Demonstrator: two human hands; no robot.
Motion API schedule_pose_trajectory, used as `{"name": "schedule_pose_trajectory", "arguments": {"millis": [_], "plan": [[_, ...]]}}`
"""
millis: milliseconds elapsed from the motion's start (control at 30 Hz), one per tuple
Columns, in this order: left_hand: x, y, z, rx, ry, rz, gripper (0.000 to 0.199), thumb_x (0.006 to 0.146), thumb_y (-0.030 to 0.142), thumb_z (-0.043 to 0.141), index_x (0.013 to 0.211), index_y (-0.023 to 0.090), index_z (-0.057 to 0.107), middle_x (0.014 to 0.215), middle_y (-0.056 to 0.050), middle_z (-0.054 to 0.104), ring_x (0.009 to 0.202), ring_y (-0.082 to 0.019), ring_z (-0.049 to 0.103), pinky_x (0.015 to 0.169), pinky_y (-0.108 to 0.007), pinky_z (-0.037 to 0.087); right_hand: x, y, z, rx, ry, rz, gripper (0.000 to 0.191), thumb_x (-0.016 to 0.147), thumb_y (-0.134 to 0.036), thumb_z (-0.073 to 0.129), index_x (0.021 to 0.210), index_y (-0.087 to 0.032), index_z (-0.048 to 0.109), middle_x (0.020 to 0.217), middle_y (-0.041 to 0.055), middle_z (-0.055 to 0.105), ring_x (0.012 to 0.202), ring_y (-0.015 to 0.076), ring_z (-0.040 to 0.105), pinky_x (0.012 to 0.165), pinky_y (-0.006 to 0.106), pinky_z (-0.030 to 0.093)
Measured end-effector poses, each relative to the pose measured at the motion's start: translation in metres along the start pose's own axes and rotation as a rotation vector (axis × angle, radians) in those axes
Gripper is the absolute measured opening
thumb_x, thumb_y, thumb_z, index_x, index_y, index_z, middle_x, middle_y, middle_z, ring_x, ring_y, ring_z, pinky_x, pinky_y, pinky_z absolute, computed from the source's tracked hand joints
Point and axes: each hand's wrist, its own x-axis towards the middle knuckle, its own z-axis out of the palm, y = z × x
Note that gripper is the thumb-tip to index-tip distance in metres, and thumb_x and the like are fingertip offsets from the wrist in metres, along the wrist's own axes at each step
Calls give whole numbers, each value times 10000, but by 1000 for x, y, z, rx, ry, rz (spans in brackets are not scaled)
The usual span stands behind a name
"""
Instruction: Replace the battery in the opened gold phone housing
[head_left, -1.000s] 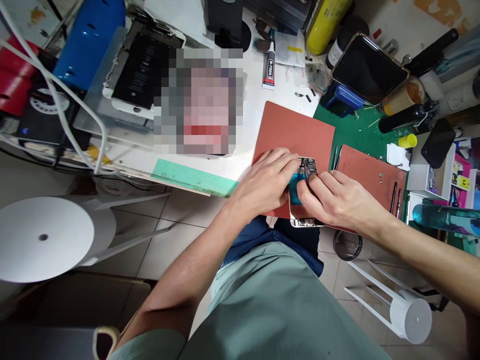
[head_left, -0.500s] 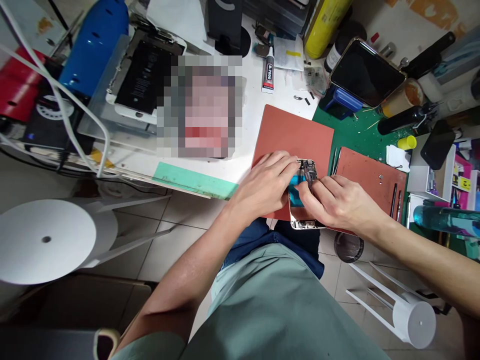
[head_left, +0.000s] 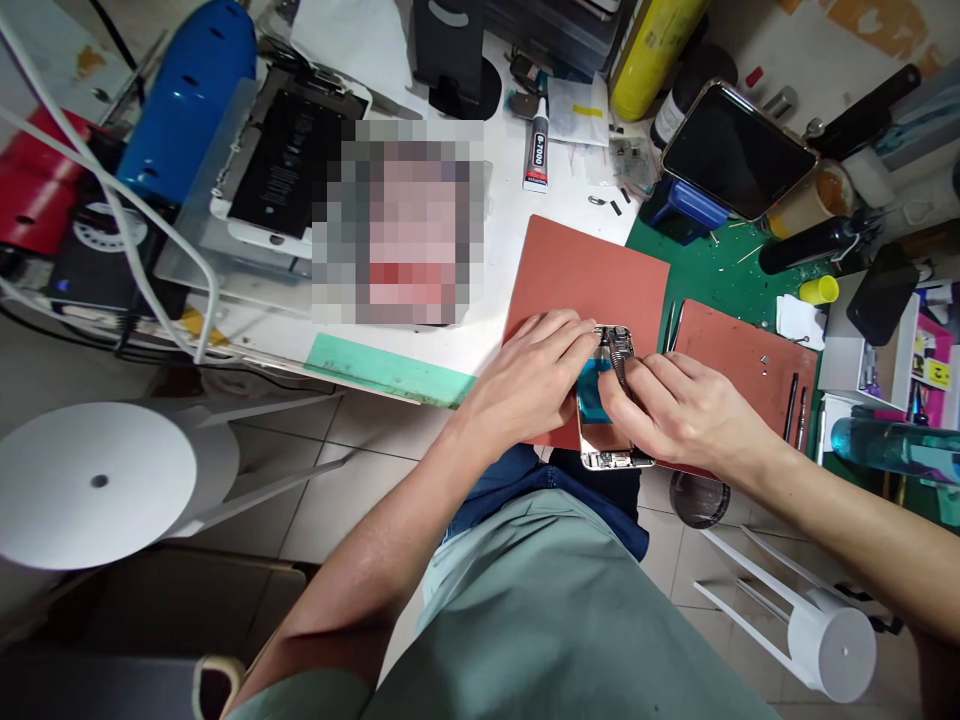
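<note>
An opened phone body [head_left: 606, 436] with bare parts at its top and bottom lies at the front edge of a red-brown mat [head_left: 585, 270]. Blue film [head_left: 595, 390] covers its middle. My left hand [head_left: 529, 375] grips the phone's left edge, fingers together along its upper corner. On the right, my right hand [head_left: 667, 405] is closed in a pinch round a dark, ridged tool [head_left: 618, 360], whose end reaches the phone's upper part. The tip's exact contact is too small to make out.
A second red-brown mat [head_left: 750, 370] bears tweezers and thin tools. Behind stand a phone on a blue holder [head_left: 686, 208] and a glue tube [head_left: 536, 150]. Left are another opened phone [head_left: 281, 165] and a blue device [head_left: 191, 95]. White stools [head_left: 97, 485] flank the table.
The whole view has shifted slightly. Both hands keep their hold, and the tool in my right hand looks a little more upright over the phone.
</note>
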Motion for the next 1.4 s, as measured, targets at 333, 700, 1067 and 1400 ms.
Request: {"name": "schedule_pose_trajectory", "arguments": {"millis": [333, 700, 1067, 1400], "plan": [[1, 0, 1, 0, -17, -11, 547, 870, -9, 591, 1407, 93, 587, 1484, -173, 653, 1425, -331, 556, 1187, -516, 494, -3, -1, 3, 45, 37, 37, 241, 1082, -313, 577, 1008, -150, 737, 781, 73, 701, 685, 186, 552, 623, 332, 433], [1, 1, 0, 13, -34, -15, 506, 898, 26, 603, 1402, 72, 602, 1510, -180, 643, 1431, -348, 557, 1199, -529, 487, -7, -2, 5, 212, 51, 116, 171, 1062, -316, 627, 1056, -182, 734, 785, 60, 694, 705, 194, 563, 621, 344, 433], [2, 1, -1, 13, -38, -17, 525, 875, 5, 600, 1393, 91, 610, 1503, -170, 650, 1428, -343, 560, 1200, -530, 489, -8, 0, 8, 89, 88, 63, 180, 1041, -296, 651, 996, -155, 752, 773, 79, 714, 675, 192, 565, 594, 329, 458], [0, 3, -4, 45, -68, -18, 555, 873, 49, 662, 1424, 74, 607, 1548, -184, 627, 1464, -341, 549, 1231, -511, 482, -30, -3, -13, 245, 140, 162, 152, 977, -118, 694, 1121, -140, 736, 921, 114, 797, 787, 216, 706, 640, 345, 544]]}}
